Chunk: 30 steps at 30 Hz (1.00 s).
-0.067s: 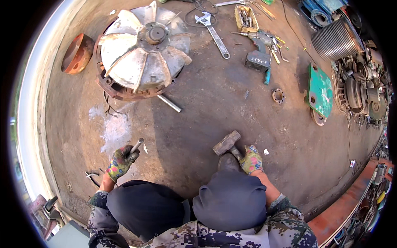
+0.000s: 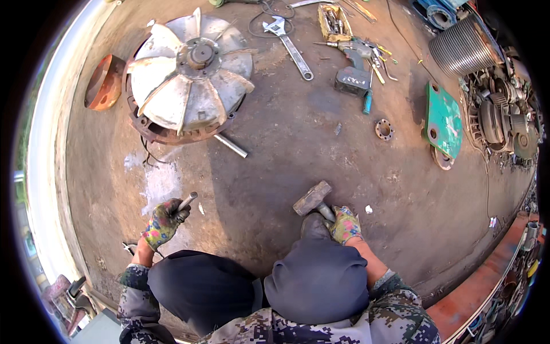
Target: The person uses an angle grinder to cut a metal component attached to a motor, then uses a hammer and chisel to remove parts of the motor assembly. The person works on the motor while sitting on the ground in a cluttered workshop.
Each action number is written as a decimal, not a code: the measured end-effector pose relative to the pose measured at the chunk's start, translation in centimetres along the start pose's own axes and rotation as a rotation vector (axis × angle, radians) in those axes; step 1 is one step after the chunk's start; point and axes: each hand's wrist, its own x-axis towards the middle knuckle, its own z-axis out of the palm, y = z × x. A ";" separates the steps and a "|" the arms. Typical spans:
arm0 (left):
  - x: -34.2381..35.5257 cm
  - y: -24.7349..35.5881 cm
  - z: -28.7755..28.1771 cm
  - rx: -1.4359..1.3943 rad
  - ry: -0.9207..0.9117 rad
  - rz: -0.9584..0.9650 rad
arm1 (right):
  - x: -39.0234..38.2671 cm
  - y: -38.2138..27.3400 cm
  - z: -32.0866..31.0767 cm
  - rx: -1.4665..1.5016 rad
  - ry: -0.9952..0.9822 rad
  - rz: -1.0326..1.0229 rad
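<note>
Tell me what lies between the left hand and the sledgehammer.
In the head view, a small whitish scrap near the metal rod in the left hand, then bare floor up to the sledgehammer.

Stained brown floor [image 2: 281, 137], lit brighter at left beside a pale border strip [image 2: 47, 172]; rust-red beam [image 2: 481, 276] at lower right.

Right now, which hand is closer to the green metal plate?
Right. The right hand, gripping the hammer, is left of the green metal plate and nearer the person's body; the left hand, holding a metal rod, is much farther left.
</note>
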 end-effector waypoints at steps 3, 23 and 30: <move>1.2 4.4 -2.2 0.195 -0.017 0.141 | 1.1 -0.4 -0.7 0.114 -0.047 -0.056; 4.2 27.6 1.9 0.972 -0.095 0.960 | 5.1 -0.6 -3.8 1.541 -1.057 0.181; 11.7 29.5 4.9 0.818 0.168 1.139 | 4.0 0.1 -1.8 1.277 -0.536 0.278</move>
